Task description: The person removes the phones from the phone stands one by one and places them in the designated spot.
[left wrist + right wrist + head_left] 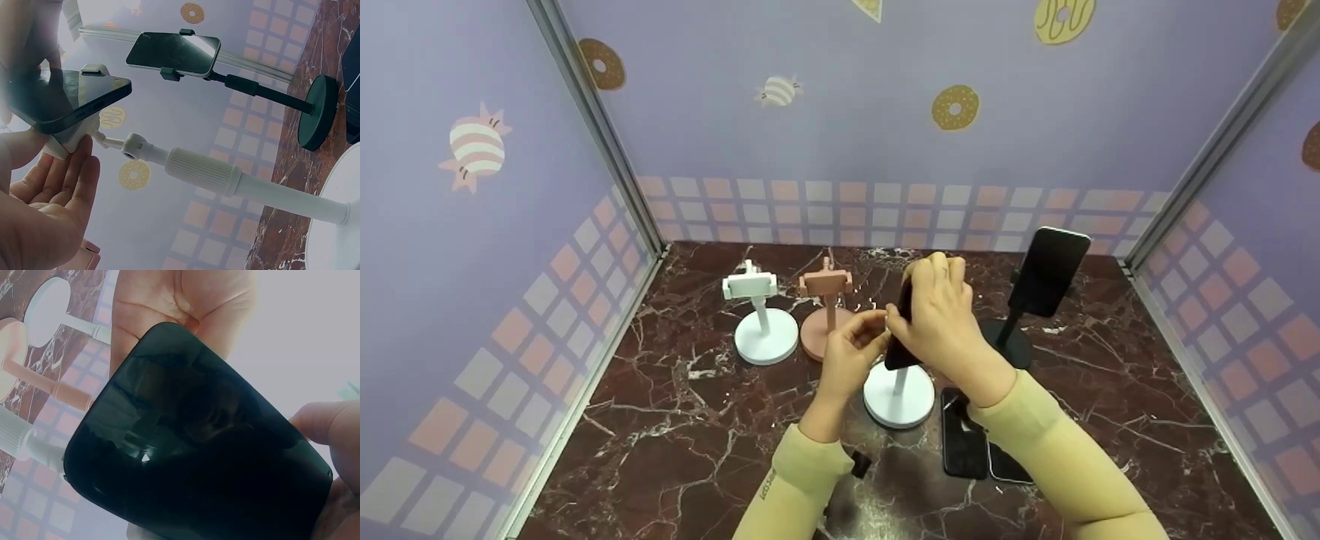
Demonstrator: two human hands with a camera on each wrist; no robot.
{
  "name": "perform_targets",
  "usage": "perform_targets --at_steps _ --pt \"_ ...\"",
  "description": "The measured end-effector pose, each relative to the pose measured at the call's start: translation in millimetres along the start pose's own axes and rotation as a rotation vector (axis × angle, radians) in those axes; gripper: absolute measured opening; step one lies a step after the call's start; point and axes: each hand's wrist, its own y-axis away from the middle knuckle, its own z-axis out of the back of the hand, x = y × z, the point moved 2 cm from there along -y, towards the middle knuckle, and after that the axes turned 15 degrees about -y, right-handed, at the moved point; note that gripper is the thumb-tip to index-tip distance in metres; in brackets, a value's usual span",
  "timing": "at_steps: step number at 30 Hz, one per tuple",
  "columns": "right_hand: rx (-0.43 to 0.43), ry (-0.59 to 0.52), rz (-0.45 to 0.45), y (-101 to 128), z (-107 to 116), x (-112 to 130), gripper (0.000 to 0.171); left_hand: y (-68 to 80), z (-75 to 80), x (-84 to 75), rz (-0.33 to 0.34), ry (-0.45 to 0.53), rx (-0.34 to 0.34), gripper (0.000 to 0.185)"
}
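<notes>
My right hand [949,319] grips a black smartphone [901,351] by its edges, at the head of a white phone stand [898,401]. In the left wrist view the phone [93,104] lies against the stand's white clamp [70,138], one jaw showing over its edge. Fingers of my left hand [847,356] curl behind that clamp, with the thumb near the phone's edge. The right wrist view is mostly filled by the phone's dark, glossy face [197,439], with the right thumb [323,422] at its side.
To the left stand another white phone stand [766,337] and a pink one [831,300], both with bare clamps. A black stand [1009,345] at right bears an upright phone [1048,274]. Two phones, one black [964,442] and one pale-edged [1009,466], lie beneath my right forearm.
</notes>
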Motion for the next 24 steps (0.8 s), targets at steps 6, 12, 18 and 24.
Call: perform_targets --at_steps 6,12,18,24 --pt "-0.018 -0.013 -0.01 -0.9 -0.1 0.3 0.041 -0.2 0.1 -0.1 -0.002 -0.005 -0.007 0.027" --pt "-0.028 -0.018 -0.006 -1.2 1.3 3.0 0.042 -0.2 0.5 0.8 -0.005 -0.033 0.002 0.027" --pt "-0.052 -0.025 0.01 -2.9 4.7 5.6 0.041 -0.5 0.5 1.0 0.004 -0.038 0.002 0.027" --pt "-0.092 -0.017 0.047 -5.2 8.7 7.3 0.04 -0.1 0.4 1.5 0.002 -0.016 0.005 0.027"
